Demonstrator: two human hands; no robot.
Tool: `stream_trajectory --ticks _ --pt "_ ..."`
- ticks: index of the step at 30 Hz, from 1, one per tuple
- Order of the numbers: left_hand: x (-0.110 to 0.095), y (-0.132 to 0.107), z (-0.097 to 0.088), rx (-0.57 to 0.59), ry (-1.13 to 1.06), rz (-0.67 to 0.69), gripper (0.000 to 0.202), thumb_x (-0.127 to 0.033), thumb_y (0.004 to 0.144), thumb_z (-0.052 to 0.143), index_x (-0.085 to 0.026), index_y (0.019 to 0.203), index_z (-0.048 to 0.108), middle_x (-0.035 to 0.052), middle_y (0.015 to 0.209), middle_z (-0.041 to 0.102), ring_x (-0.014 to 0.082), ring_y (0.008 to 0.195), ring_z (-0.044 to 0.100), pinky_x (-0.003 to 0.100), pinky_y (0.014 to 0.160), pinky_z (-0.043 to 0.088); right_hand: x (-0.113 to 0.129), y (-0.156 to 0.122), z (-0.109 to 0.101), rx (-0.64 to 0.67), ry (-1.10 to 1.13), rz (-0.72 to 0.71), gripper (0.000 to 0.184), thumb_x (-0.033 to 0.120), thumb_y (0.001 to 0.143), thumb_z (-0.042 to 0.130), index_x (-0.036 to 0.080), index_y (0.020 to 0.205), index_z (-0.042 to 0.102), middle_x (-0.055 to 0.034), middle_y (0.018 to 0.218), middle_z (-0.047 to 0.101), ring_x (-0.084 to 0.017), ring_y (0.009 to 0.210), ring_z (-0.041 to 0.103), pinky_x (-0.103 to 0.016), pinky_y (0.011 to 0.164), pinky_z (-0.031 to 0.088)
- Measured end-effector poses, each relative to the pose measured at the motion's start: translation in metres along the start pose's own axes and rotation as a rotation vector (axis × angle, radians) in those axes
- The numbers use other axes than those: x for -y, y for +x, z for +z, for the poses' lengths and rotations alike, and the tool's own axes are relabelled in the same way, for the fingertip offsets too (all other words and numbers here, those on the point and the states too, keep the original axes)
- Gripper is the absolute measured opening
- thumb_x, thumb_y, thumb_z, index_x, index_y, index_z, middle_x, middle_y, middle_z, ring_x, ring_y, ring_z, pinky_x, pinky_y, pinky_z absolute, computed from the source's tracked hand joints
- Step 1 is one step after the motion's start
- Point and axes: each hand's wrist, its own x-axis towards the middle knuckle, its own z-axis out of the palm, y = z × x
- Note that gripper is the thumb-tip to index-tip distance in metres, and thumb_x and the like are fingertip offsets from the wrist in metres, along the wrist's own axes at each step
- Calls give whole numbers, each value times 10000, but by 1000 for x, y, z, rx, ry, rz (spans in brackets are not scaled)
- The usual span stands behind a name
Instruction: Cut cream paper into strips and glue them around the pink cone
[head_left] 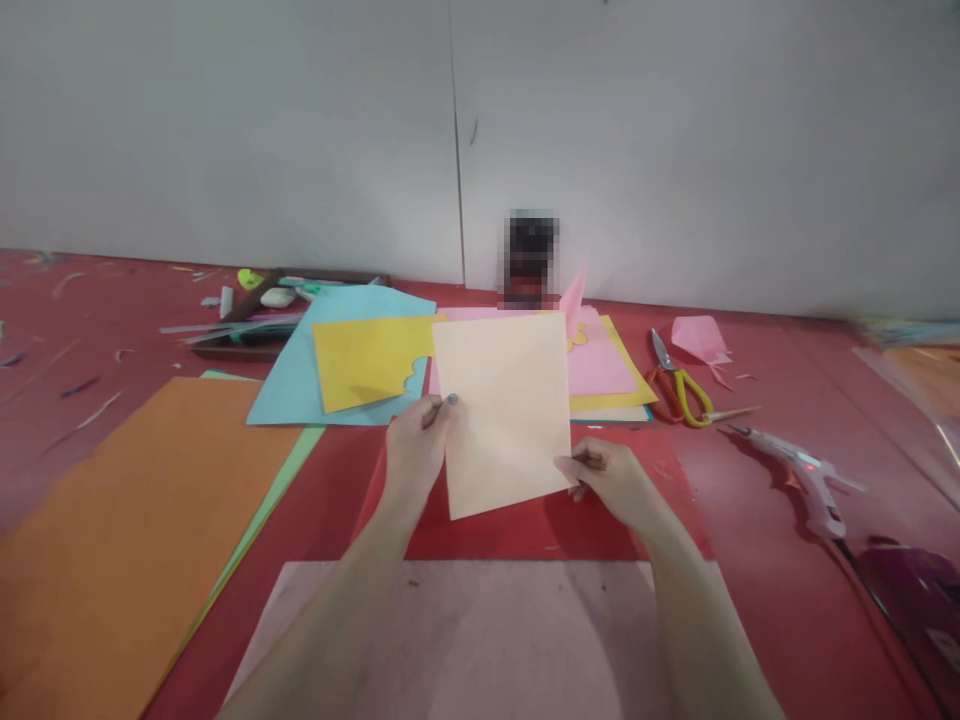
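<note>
A cream-coloured sheet of paper (506, 405) is held up, tilted, above the red table. My left hand (418, 440) pinches its left edge, the thumb lying on the front. At the lower right corner, the sheet is gripped between the thumb and fingers of my right hand (604, 470). Behind the sheet lie a yellow sheet (360, 365) with a scalloped cut-out, a light blue sheet (281, 385) and a pink sheet (604, 360). The cream sheet hides part of this pile.
Scissors (679, 380) with red and yellow handles and a hot glue gun (799, 470) lie to the right. Orange paper (150, 480) covers the left side. A dark tray (247, 340) holding odds and ends is further back, near the white wall (225, 130).
</note>
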Motion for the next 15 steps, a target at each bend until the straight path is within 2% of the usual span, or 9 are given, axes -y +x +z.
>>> stream_trajectory --ticks 4,7,9,12,15 --pt "2 1 0 -6 0 -5 318 -436 772 507 -192 575 456 -48 517 334 105 503 333 224 472 236 3 -1 2 0 40 5 296 441 728 614 183 623 513 39 561 517 -131 512 594 -268 553 501" --pt "6 3 -1 -63 -34 -23 304 -443 762 519 -193 593 482 -41 541 370 110 520 352 226 476 254 8 -4 2 48 27 19 308 466 745 590 174 658 545 11 593 580 -139 547 620 -263 572 511" --pt "7 4 -2 -88 -72 -39 286 -447 755 528 -195 621 505 -35 562 397 114 534 369 227 480 269 11 -5 2 76 7 25 343 483 758 568 167 628 542 7 544 586 -129 491 608 -248 530 506" --pt "8 4 -2 -83 -79 -34 294 -457 752 532 -198 616 496 -37 553 373 114 526 353 231 471 252 13 -6 2 95 15 36 372 492 758 562 164 587 522 12 506 584 -119 435 593 -235 480 502" --pt "7 4 -3 -70 -73 -20 307 -458 752 532 -196 598 482 -39 549 349 113 528 341 234 479 242 13 -6 2 117 45 71 359 488 748 575 160 609 525 -12 587 639 -135 478 628 -248 497 522"
